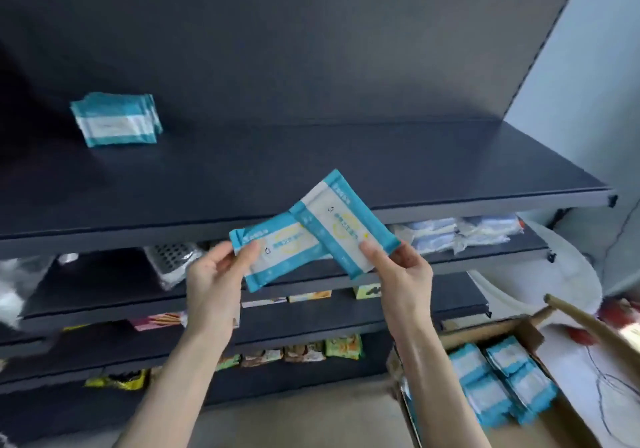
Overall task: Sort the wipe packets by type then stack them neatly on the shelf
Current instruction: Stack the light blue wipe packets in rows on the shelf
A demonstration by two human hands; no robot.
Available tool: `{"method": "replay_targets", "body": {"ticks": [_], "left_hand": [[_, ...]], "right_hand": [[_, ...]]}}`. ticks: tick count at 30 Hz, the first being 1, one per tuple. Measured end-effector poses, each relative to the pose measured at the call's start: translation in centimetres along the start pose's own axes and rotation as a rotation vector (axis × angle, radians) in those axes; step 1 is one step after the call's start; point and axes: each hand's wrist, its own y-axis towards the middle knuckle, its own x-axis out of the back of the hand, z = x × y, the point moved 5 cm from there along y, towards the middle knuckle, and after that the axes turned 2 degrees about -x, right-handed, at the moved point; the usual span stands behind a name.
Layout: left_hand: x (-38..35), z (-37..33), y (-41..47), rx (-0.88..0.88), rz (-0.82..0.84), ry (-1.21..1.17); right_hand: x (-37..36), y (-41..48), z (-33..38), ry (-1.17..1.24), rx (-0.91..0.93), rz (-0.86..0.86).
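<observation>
Person at dark shelving, both hands raised in front of the top shelf (311, 163) edge, one teal-and-white wipe packet in each. Left hand (212, 276) pinches the left packet (273, 257) at its left end, thumb on the printed face, other fingers behind; packet tilted, right end lower. Right hand (403, 271) pinches the right packet (341, 221) at its lower right end, thumb on front, fingers curled behind; this one angles up to the left. Right packet overlaps the upper right corner of the left packet, in front of it; touching or just apart, cannot tell. Both are held in the air just in front of the shelf lip, not resting on it. Far back left on the top shelf sits a small stack of packets (116, 120) in the same colours, edges a bit uneven, well apart from the hands. Lower right on the floor, an open cardboard box (491, 331) with more packets (502, 382) lying in overlapping rows. Second shelf down: clear-wrapped blue-white packs (460, 233) at right, a perforated metal item in plastic (173, 260) at left. Lower shelves carry snack packs (306, 350). A wooden stick (588, 323) crosses above the box's far corner. Print on the packets is too blurred to read.
</observation>
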Motion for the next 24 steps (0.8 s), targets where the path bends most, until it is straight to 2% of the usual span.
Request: {"method": "replay_targets", "body": {"ticks": [11,18,24], "left_hand": [[15.2,-7.0,12.4,-0.131,-0.168,0.135],[21.4,-8.6,21.5,-0.138,-0.137,0.187],[24.1,-8.4,28.3,-0.032,-0.073,0.205]], "right_hand": [[-22.4,3.1,0.0,-0.007,0.016,0.238],[-33.1,6.0,-3.1,-0.075,0.016,0.293],[-39.6,8.5,-5.2,-0.132,-0.027,0.424]]}}
